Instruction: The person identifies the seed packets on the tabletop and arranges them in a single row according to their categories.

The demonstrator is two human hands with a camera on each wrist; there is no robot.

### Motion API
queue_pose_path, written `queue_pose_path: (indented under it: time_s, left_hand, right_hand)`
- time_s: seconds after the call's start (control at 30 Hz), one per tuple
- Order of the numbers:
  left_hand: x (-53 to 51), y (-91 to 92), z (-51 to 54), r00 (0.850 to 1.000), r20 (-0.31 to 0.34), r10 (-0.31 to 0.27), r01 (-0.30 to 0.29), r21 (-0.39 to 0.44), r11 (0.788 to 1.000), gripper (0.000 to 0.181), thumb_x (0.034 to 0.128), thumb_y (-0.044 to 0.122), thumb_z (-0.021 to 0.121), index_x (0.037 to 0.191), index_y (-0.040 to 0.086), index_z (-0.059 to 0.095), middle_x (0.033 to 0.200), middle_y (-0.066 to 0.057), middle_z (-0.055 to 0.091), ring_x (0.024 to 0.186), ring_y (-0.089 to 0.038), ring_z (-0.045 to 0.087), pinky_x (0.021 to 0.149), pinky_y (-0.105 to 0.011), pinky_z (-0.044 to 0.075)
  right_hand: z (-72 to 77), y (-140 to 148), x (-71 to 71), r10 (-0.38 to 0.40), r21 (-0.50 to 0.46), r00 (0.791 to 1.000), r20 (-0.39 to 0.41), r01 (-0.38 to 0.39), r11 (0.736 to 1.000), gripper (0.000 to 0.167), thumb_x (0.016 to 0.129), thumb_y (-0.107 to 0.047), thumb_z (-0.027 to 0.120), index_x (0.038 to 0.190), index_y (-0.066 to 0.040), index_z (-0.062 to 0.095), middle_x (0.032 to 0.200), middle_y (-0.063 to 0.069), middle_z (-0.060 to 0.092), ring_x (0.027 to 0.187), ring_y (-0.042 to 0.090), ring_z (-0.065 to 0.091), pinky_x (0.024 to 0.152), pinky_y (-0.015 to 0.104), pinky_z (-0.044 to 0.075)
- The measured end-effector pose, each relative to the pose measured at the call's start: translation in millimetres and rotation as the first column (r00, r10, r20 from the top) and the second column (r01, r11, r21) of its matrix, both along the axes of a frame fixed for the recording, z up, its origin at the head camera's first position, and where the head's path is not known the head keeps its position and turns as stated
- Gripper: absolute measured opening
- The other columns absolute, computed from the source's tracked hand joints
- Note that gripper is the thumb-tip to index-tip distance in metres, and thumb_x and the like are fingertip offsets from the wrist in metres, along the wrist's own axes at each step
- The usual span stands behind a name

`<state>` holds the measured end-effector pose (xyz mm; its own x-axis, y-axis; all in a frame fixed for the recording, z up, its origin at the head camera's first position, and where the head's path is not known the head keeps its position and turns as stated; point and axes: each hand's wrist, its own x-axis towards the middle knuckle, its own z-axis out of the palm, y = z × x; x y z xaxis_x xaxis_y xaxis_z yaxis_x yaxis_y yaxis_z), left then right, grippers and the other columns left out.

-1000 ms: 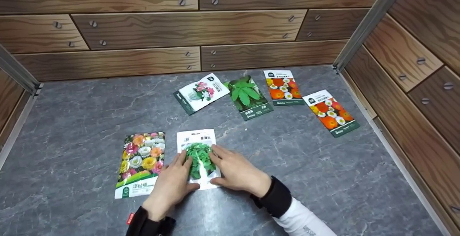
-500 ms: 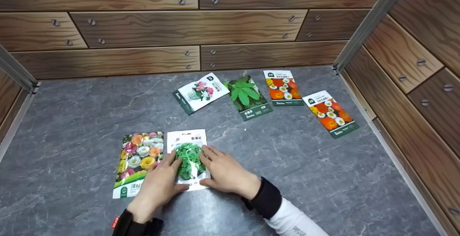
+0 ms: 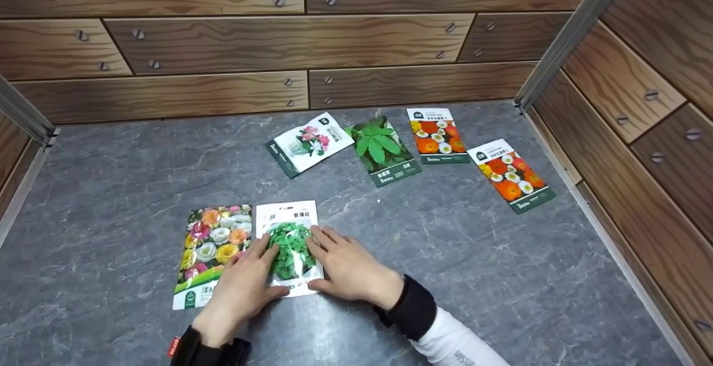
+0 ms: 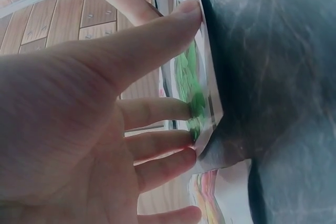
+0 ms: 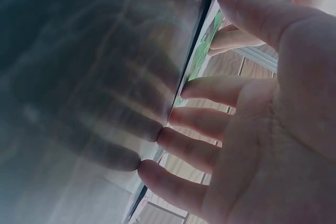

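A white seed packet with green leaves on its front [image 3: 292, 254] lies flat between the two hands in the head view. My left hand [image 3: 239, 285] touches its left side, fingers fairly straight and thumb on the lower edge. From the other side my right hand [image 3: 353, 271] touches the packet with extended fingers, its thumb also by the lower edge. In the right wrist view some right fingertips [image 5: 149, 169] meet the tabletop. Just left of the leafy packet lies a packet with multicoloured flowers [image 3: 214, 238], partly covered by the left hand.
Farther back lie a white packet with pink flowers [image 3: 312, 143], a green leaf packet [image 3: 381, 146] and two orange-flower packets [image 3: 439, 137] [image 3: 511, 176]. Wood-patterned walls [image 3: 223, 48] bound the grey marbled table [image 3: 445, 243] at the back and sides.
Both hands have shifted left with the leafy packet, which now lies close beside the flower packet. Most of that move came in the first half second. The back packets stay put.
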<state>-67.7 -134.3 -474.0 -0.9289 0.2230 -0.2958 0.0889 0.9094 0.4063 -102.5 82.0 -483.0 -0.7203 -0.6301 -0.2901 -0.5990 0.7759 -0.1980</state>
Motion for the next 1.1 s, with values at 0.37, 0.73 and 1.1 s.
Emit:
queue_pose_path:
  time_s: [0.37,0.73,1.1]
  left_hand:
    - [1.4,-3.8,1.5,1.0,-0.029,-0.007,0.006,-0.014,1.0,0.08,0.0849,0.035,0.088,0.149,-0.001,0.055,0.165,-0.026,0.043,0.151,-0.046,0.045,0.118,-0.071,0.04]
    - [-1.3,-2.6,2.6,1.0,0.023,0.003,-0.003,-0.011,1.0,0.079,0.0867,0.031,0.086,0.152,0.001,0.053,0.167,-0.025,0.039,0.154,-0.047,0.041,0.119,-0.072,0.037]
    - [-1.5,-3.8,5.2,1.0,-0.008,-0.003,0.003,-0.003,1.0,0.078,0.0898,0.032,0.084,0.153,0.001,0.051,0.167,-0.025,0.039,0.154,-0.046,0.04,0.121,-0.072,0.035]
  right_hand:
    - [1.2,-0.8,1.4,-0.005,0.01,0.998,0.061,0.004,1.0,0.08,0.105,-0.055,0.055,0.168,-0.015,0.026,0.179,0.007,0.017,0.166,0.029,0.024,0.13,0.052,0.036]
    - [1.6,-1.0,1.4,-0.032,0.016,0.994,0.1,0.031,0.999,0.083,0.105,-0.058,0.053,0.169,-0.016,0.021,0.18,0.005,0.011,0.167,0.029,0.018,0.133,0.054,0.031]
    - [1.1,-1.4,1.9,-0.036,-0.005,0.996,0.086,0.036,0.999,0.083,0.105,-0.059,0.053,0.169,-0.016,0.022,0.18,0.006,0.012,0.166,0.03,0.02,0.132,0.054,0.032]
